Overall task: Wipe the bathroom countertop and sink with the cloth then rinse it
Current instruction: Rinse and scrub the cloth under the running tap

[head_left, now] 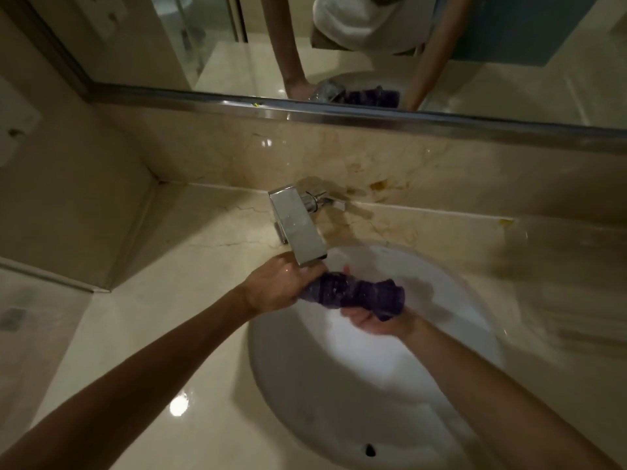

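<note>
A dark purple cloth (359,293) is bunched into a wet roll over the white oval sink (339,385), just under the spout of the chrome faucet (298,228). My left hand (278,286) grips the cloth's left end, touching the spout's tip. My right hand (369,320) holds the right end from below, palm up. The beige marble countertop (163,351) surrounds the basin and looks glossy.
A marble backsplash (441,171) with yellowish stains rises behind the faucet. Above it a metal-framed mirror (373,45) reflects my arms and the cloth. A side wall (51,198) closes the counter at the left. The sink's overflow hole (369,449) faces me.
</note>
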The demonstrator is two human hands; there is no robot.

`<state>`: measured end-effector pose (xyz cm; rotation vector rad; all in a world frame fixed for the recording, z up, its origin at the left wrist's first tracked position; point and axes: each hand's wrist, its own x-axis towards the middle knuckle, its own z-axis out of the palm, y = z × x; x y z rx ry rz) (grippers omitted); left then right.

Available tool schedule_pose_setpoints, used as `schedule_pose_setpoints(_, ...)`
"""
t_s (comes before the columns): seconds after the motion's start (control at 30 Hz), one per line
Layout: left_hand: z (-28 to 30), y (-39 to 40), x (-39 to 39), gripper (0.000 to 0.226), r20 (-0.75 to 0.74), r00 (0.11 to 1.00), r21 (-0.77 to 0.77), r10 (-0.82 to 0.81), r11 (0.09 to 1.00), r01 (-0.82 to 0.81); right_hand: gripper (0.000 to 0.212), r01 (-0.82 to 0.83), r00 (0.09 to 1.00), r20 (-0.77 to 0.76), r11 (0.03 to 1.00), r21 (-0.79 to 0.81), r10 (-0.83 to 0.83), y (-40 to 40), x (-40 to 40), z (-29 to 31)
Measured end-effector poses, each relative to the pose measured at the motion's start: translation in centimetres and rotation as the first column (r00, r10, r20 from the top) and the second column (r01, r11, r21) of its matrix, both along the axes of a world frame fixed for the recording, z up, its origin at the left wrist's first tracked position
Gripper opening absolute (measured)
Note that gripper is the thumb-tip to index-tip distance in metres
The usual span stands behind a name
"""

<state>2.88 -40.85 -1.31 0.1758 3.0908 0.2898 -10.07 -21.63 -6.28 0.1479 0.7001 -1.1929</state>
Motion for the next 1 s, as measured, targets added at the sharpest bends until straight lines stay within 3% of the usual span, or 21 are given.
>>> schedule_pose_setpoints(0.03,-0.5,0.1,-0.4,0.027,-0.063,0.997,-0.033,-0.042,0.999,0.040,0.034,-0.059,0.997,0.052,0.994,-0.097,0.064,0.0,1.4,-0.6)
schedule_pose_setpoints(0.1,-0.6,0.5,-1.3,0.028,-0.118,0.991,-0.019,-0.061,0.998,0.059,0.082,-0.144,0.986,0.049,0.960,-0.238,0.160,0.2,3.1,-1.1)
schedule_pose_setpoints(0.13,-0.3,0.5,-1.6,0.031,-0.148,0.975,-0.068,-0.165,0.985,0.157,0.107,-0.176,0.965,0.126,0.924,-0.340,0.230,0.5,3.2,-1.7)
schedule_pose_setpoints(0.17,-0.7,0.3,-1.7,0.034,-0.140,0.945,-0.173,-0.296,0.947,0.271,0.117,-0.184,0.947,0.170,0.895,-0.406,0.272,0.7,3.3,-0.8)
schedule_pose_setpoints(0.23,-1.5,-0.7,-1.6,0.039,-0.195,0.886,-0.190,-0.421,0.902,0.387,0.097,-0.208,0.929,0.197,0.883,-0.421,0.313,1.5,1.7,-0.9)
schedule_pose_setpoints(0.33,-2.4,-0.8,-1.3,0.044,-0.202,0.878,-0.196,-0.434,0.896,0.398,0.050,-0.379,0.905,0.127,0.905,-0.193,0.406,2.2,0.2,1.3)
schedule_pose_setpoints(0.4,-2.6,-0.5,-0.7,0.051,-0.226,0.890,-0.242,-0.395,0.908,0.342,0.036,-0.503,0.850,-0.195,0.864,-0.023,0.489,1.8,0.4,3.9)
schedule_pose_setpoints(0.43,-2.6,-0.3,-0.5,0.058,-0.218,0.913,-0.232,-0.345,0.927,0.295,0.036,-0.537,0.735,-0.427,0.837,0.108,0.527,1.4,0.6,4.9)
schedule_pose_setpoints(0.47,-2.2,0.3,-0.2,0.067,-0.153,0.955,-0.197,-0.254,0.955,0.222,0.041,-0.519,0.554,-0.627,0.816,0.254,0.548,1.0,0.7,5.5)
schedule_pose_setpoints(0.53,-0.9,2.1,-0.1,0.068,0.038,0.999,-0.102,-0.001,0.995,0.005,0.043,-0.408,0.096,-0.856,0.804,0.432,0.508,0.0,0.8,5.8)
schedule_pose_setpoints(0.6,0.4,4.6,-0.4,0.048,0.239,0.936,-0.094,0.258,0.966,-0.243,0.034,-0.386,-0.422,-0.816,0.735,0.557,0.396,-0.7,0.7,5.6)
schedule_pose_setpoints(0.63,0.3,5.4,-0.3,0.040,0.297,0.891,-0.093,0.344,0.939,-0.331,0.032,-0.374,-0.575,-0.750,0.710,0.597,0.327,-0.9,0.5,5.2)
schedule_pose_setpoints(0.73,0.8,6.3,-0.4,0.013,0.574,0.699,0.099,0.427,0.810,-0.577,0.027,-0.364,-0.761,-0.627,0.692,0.623,0.164,-1.7,-0.1,4.6)
schedule_pose_setpoints(0.77,0.4,6.1,-0.5,0.005,0.699,0.603,0.157,0.384,0.741,-0.653,0.025,-0.372,-0.796,-0.594,0.681,0.630,0.115,-2.0,-0.1,4.4)
schedule_pose_setpoints(0.83,-0.2,5.7,0.3,0.017,0.900,0.391,0.247,0.191,0.517,-0.820,0.018,-0.427,-0.832,-0.555,0.631,0.647,0.007,-2.8,-0.2,3.5)
schedule_pose_setpoints(0.87,-1.2,5.4,0.7,0.017,0.937,0.327,0.248,0.121,0.428,-0.869,0.016,-0.461,-0.831,-0.555,0.608,0.647,-0.040,-3.3,0.0,2.8)
schedule_pose_setpoints(0.93,-1.5,5.4,2.1,0.007,0.986,0.158,0.131,0.044,0.370,-0.920,0.013,-0.487,-0.829,-0.553,0.595,0.640,-0.084,-4.4,0.3,2.0)
schedule_pose_setpoints(0.97,-1.5,5.2,2.7,0.020,0.998,0.052,0.043,0.021,0.312,-0.949,0.013,-0.489,-0.826,-0.558,0.597,0.635,-0.083,-5.0,0.3,2.3)
schedule_pose_setpoints(1.0,-1.7,5.0,2.9,0.023,0.997,0.070,0.077,-0.042,0.189,-0.979,0.014,-0.500,-0.801,-0.596,0.605,0.620,-0.053,-5.7,0.3,2.3)
